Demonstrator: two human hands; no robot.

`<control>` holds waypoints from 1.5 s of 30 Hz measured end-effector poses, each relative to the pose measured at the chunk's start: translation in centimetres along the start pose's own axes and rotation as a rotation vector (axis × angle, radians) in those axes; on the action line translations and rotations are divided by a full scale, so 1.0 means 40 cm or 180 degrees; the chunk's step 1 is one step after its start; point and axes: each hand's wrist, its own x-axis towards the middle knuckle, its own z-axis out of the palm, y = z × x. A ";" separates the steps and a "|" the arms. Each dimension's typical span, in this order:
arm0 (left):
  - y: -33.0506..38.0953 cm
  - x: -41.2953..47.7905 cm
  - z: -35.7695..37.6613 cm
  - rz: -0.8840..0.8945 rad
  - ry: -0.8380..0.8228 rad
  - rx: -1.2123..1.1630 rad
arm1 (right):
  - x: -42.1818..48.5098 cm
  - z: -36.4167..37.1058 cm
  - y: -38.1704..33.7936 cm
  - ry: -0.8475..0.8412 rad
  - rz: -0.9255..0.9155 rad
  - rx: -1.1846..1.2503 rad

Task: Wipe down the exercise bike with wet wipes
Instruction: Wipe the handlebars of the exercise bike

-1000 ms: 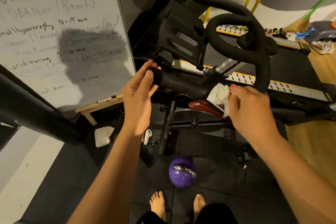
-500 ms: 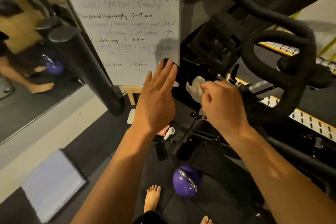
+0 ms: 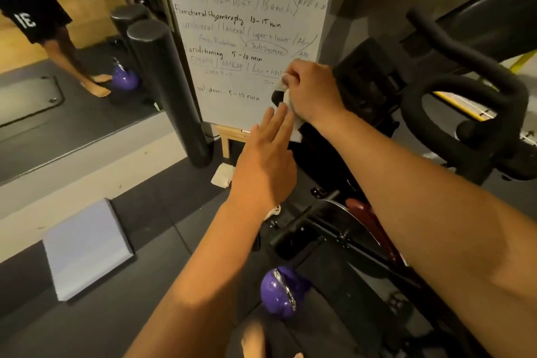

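From the head view, the right hand [image 3: 312,90] was curled over a white wipe [image 3: 287,100], pinching it against the black bar end [image 3: 276,96] of the bike [image 3: 476,82], right in front of the whiteboard [image 3: 247,38]. The left hand [image 3: 264,166] was flat, fingers straight and together, holding nothing. Its fingertips were just beside the wipe and the bar end, and whether they touched, the view did not show. Down on the floor a purple kettlebell [image 3: 280,292] sat near the bike's frame. On handling, the wipe looked light, limp and damp, likely to bunch up or slip off. It wanted wrapping round the bar and gripping through the cloth with the whole hand. The bike looked heavy and stiff, unlikely to shift under rubbing. The padded bar probably dragged on the wipe, so short firm strokes suited it, and the free hand could steady the bar just below the end.
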 end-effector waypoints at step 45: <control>0.289 -0.043 0.185 -0.2034 0.0913 -0.0789 | -0.158 -0.188 0.227 -0.2242 -0.1232 0.0351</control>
